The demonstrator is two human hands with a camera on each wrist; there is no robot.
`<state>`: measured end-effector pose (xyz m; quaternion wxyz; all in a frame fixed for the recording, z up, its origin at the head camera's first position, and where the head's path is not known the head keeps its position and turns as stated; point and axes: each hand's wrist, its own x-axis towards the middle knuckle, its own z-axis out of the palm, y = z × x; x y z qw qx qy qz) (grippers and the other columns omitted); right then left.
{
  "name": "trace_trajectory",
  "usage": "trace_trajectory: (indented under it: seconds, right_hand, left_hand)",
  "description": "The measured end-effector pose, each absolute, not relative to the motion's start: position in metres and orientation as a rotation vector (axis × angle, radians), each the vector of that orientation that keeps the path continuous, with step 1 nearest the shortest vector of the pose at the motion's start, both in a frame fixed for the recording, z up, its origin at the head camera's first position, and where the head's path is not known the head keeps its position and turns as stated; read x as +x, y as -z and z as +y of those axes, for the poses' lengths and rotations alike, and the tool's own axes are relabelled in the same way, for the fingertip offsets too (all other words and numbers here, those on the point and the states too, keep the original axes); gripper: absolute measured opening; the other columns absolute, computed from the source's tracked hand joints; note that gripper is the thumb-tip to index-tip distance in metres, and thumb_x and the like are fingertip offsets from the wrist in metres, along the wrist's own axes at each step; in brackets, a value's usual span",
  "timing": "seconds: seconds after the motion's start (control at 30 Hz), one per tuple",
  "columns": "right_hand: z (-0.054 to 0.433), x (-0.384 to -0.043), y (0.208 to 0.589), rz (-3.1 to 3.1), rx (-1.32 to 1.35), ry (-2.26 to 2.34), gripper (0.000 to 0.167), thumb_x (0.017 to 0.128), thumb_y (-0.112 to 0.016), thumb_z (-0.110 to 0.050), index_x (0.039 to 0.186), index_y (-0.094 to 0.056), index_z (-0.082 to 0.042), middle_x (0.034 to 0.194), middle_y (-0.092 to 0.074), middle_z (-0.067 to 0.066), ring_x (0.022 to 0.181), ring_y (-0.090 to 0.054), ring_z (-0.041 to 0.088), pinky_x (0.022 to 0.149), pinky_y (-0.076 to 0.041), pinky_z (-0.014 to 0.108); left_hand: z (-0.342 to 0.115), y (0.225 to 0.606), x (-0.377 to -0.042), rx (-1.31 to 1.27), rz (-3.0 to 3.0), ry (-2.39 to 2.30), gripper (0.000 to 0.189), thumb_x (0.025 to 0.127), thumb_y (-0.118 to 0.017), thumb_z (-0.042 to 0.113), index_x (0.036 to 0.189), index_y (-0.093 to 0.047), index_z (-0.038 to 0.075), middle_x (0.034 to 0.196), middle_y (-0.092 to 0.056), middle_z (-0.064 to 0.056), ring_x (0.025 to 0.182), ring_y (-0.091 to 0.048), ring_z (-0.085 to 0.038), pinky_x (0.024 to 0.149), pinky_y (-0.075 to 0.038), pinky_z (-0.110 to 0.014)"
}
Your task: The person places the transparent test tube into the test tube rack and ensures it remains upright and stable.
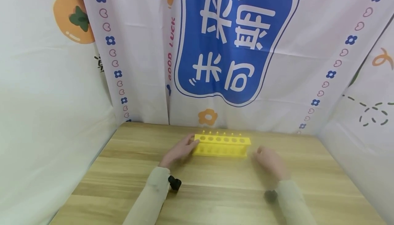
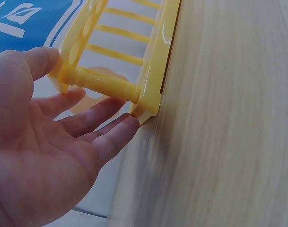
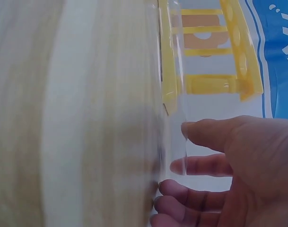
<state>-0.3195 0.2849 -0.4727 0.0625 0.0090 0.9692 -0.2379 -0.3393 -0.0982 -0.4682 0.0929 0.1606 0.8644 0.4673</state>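
A yellow test tube rack (image 1: 221,149) stands upright on the wooden table near the back wall, with a row of round holes in its top plate and short pegs behind. At the rack's left end, my left hand (image 1: 182,148) holds it, thumb on the top plate and fingers by the end post (image 2: 103,85). Just off its right end is my right hand (image 1: 271,161), blurred in the head view. In the right wrist view, thumb and index finger pinch one end of a clear test tube (image 3: 180,106), which lies along the rack's front low over the table.
The wooden table (image 1: 197,197) ends at a printed white cloth (image 1: 144,64) hanging behind the rack. White cloth sides (image 1: 55,115) close in the table at left and right. Each wrist carries a small black device (image 1: 174,183).
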Motion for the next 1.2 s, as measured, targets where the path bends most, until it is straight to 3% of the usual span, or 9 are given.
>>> trace_trajectory:
  seconds: [0.5, 0.87, 1.03, 1.2]
  right_hand:
    - [0.272, -0.314, 0.469, 2.903, 0.051, 0.785, 0.034, 0.095, -0.058, -0.042, 0.094, -0.061, -0.008, 0.079, -0.06, 0.007, 0.068, -0.054, 0.022, 0.055, -0.043, 0.033]
    - [0.276, -0.32, 0.474, 2.896, 0.037, 0.815, 0.023, 0.092, -0.06, -0.025, 0.102, -0.06, -0.005, 0.082, -0.062, 0.009, 0.069, -0.057, 0.024, 0.054, -0.047, 0.033]
    - [0.278, -0.321, 0.473, 2.883, -0.011, 0.834, 0.025, 0.093, -0.055, -0.018, 0.111, -0.059, -0.001, 0.085, -0.062, 0.012, 0.069, -0.058, 0.024, 0.054, -0.049, 0.034]
    - [0.279, -0.321, 0.472, 2.797, 0.013, 0.972, 0.029, 0.094, -0.053, -0.016, 0.117, -0.056, 0.001, 0.078, -0.061, 0.014, 0.058, -0.058, 0.026, 0.048, -0.052, 0.036]
  left_hand:
    - [-0.098, 0.471, -0.336, 0.455, 2.533, -1.411, 0.071, 0.101, -0.042, 0.055, 0.155, -0.027, 0.012, 0.15, -0.043, -0.022, 0.135, -0.044, -0.04, 0.109, -0.04, -0.058]
    - [-0.099, 0.469, -0.338, 0.433, 2.527, -1.447, 0.068, 0.099, -0.046, 0.055, 0.153, -0.031, 0.016, 0.148, -0.045, -0.019, 0.135, -0.045, -0.038, 0.109, -0.04, -0.058]
    - [-0.098, 0.467, -0.338, 0.43, 2.531, -1.449, 0.068, 0.1, -0.046, 0.055, 0.153, -0.031, 0.015, 0.148, -0.045, -0.02, 0.136, -0.044, -0.038, 0.11, -0.039, -0.057]
    - [-0.099, 0.469, -0.338, 0.423, 2.528, -1.449, 0.069, 0.1, -0.046, 0.054, 0.154, -0.031, 0.014, 0.148, -0.045, -0.02, 0.136, -0.044, -0.038, 0.11, -0.039, -0.057]
